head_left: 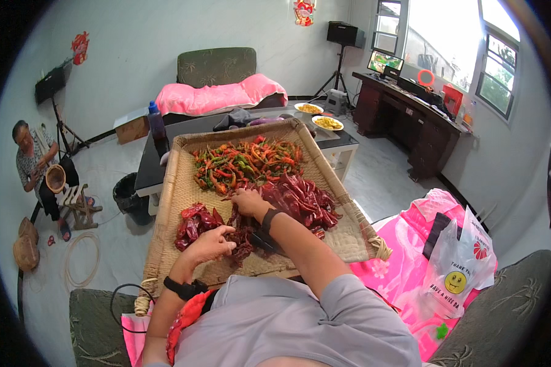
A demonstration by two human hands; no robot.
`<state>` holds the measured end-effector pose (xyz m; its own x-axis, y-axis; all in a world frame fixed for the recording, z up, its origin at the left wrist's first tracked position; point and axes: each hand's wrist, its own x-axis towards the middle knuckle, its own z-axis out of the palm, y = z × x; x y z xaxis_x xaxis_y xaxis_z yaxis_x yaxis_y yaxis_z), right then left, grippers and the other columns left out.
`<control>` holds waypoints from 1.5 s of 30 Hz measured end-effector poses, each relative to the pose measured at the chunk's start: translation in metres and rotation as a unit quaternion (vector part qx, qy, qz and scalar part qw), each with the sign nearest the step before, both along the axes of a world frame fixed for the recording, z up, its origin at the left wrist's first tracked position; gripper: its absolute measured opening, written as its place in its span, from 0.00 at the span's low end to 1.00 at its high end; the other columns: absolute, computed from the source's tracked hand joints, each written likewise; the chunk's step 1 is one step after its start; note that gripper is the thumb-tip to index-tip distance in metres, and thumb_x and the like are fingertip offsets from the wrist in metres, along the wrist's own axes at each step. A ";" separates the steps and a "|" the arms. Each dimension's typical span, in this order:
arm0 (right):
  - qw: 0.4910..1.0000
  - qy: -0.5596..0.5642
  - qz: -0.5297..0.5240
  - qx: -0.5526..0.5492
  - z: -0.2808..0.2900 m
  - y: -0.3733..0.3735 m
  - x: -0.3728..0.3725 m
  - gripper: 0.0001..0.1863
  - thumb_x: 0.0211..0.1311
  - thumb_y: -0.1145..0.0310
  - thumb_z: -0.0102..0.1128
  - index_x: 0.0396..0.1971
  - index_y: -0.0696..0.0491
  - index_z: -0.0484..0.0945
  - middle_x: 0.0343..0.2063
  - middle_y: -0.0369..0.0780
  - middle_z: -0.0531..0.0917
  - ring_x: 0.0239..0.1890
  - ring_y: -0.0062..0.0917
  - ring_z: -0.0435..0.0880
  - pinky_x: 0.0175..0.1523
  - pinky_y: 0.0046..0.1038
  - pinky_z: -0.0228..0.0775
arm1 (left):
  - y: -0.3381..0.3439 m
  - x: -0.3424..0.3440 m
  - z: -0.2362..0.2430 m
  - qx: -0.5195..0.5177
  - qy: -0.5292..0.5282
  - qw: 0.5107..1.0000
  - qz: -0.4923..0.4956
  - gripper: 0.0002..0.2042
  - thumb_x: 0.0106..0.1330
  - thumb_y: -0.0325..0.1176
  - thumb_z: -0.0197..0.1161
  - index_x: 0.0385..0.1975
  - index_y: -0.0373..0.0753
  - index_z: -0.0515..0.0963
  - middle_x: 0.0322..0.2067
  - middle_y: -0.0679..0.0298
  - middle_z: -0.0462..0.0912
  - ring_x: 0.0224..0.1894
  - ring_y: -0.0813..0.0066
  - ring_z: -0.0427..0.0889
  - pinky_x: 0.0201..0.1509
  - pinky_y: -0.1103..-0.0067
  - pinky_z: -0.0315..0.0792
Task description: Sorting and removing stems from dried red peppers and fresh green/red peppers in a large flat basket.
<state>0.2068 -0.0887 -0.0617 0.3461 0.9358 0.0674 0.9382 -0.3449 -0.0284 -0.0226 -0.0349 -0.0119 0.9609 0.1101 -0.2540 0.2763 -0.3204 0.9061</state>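
A large woven tray (349, 241) with a rolled rim lies before me. Across its far part spreads a heap of small red, orange and green chillies (248, 162). Nearer on the right is a pile of long, dark red dried chillies (306, 202). My right hand (249, 203) reaches to that pile's left edge, fingers curled down on dried chillies; its fingertips are partly hidden. My left hand (213, 244) hovers with thumb and fingers apart, between a small pile of glossy red chillies (196, 225) and a darker, shrivelled heap (241, 246).
The tray rests against a dark table (156, 162) bearing a blue-capped bottle (155, 119) and two plates of food (328, 123). A black bin (130, 199) stands left. Further left sits a person (40, 159) holding a basket. A plastic bag (462, 269) lies right on pink cloth.
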 end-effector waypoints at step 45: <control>0.893 0.301 0.022 0.333 0.056 -0.106 -0.079 0.19 0.59 0.65 0.59 0.49 0.56 0.71 0.40 0.47 0.77 0.45 0.38 0.76 0.49 0.35 0.69 | 0.011 0.004 -0.004 0.155 -0.091 0.950 0.255 0.27 0.64 0.32 0.55 0.62 0.34 0.59 0.41 0.49 0.80 0.20 0.71 0.81 0.25 0.72 0.75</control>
<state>0.1276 -0.1952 -0.0056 0.4717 0.7710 0.4278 0.6954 -0.0270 -0.7182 -0.0185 -0.0242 -0.0163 0.7878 0.6151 0.0308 0.3155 -0.4461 0.8375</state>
